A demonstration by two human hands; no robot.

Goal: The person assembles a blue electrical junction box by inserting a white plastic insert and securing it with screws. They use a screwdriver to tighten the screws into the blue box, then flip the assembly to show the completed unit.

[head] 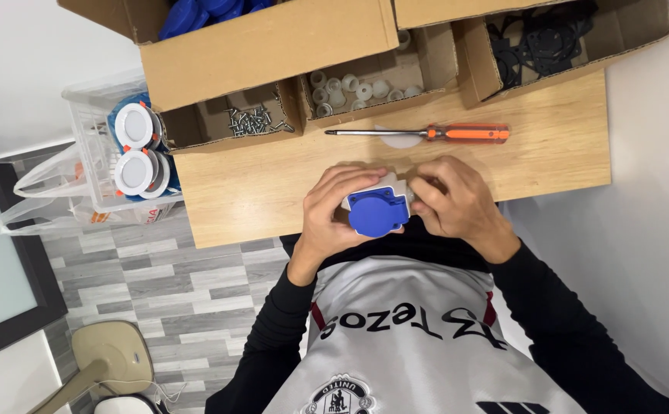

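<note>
A wooden counter point(549, 146) is seen bearing cardboard boxes point(273, 46) and an orange-handled screwdriver point(426, 133). At its near edge, a blue-lidded socket point(378, 210) is gripped by the left hand point(333, 211) and right hand point(457, 201).

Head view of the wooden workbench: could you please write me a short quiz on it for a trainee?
1. True or false: the orange-handled screwdriver lies on the wooden table, touched by neither hand.
2. Which small cardboard box holds the metal screws? A: left. B: middle. C: right.
3. What colour is the plastic socket part gripped by the left hand and the right hand?
Key: 1 true; 2 A; 3 blue.
</note>
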